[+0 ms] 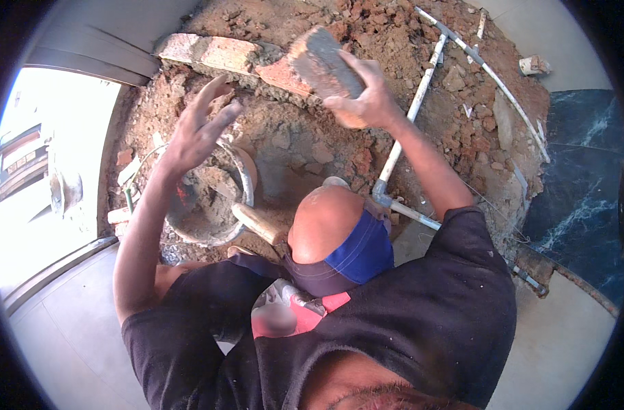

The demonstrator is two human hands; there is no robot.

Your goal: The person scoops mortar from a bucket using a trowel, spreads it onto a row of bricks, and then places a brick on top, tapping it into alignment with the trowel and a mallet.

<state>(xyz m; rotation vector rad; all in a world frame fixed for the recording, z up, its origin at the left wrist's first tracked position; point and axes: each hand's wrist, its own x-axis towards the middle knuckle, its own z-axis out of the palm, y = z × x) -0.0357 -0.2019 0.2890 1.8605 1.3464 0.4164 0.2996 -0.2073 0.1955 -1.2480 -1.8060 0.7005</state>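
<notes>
My right hand (368,94) grips a mortar-smeared brick (329,63), thumb on the near side and fingers over the far side. The brick is tilted at the right end of a curved row of laid bricks (223,53); I cannot tell whether it touches the row. My left hand (197,133) is raised above the bucket's far edge, fingers spread, holding nothing. Below it stands a round bucket (249,179) with grey mortar (213,205) inside. A trowel rests in the bucket, its wooden handle (258,223) sticking out over the rim toward my knee.
White plastic pipes (421,89) with grey joints cross the broken soil (387,41) to the right. Dark marbled tiles (578,184) lie at the far right. A small white container (534,65) sits by the wall. A bright doorway opens at the left.
</notes>
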